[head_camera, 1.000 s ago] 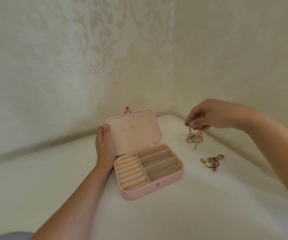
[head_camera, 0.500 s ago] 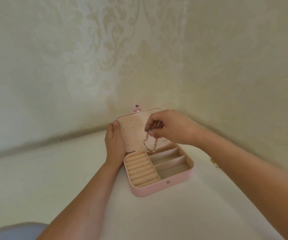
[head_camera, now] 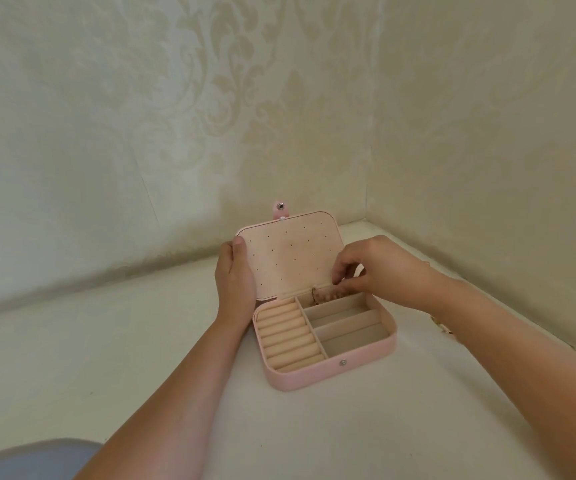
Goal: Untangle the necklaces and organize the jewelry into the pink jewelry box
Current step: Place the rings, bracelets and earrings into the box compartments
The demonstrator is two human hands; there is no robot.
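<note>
Lowering a beaded strand point(head_camera: 330, 293) into the rear compartment of the pink box point(head_camera: 314, 377) looks to be the step in hand. The right hand point(head_camera: 380, 268) is over that far slot, its fingertips point(head_camera: 340, 283) curled close and pinching the strand, part of which lies along the slot just below the hinge, with a thin bit of chain hanging by the divider. The left hand point(head_camera: 234, 282) grips the left edge of the raised lid point(head_camera: 290, 258), thumb on top, propping it up. The box sits towards the back right corner of the white surface point(head_camera: 106, 341), near where the two walls meet. The ring rolls point(head_camera: 286, 337) and the two nearer compartments hold nothing. A small gold piece point(head_camera: 444, 325) shows beyond the right forearm, close to the right edge; any other jewelry is hidden. Dropped in a heap, the strand could knot on itself. Left draped over the divider or hinge line, it could be pinched when the lid closes. A careless sweep of the forearm might also knock the gold piece off the edge.
</note>
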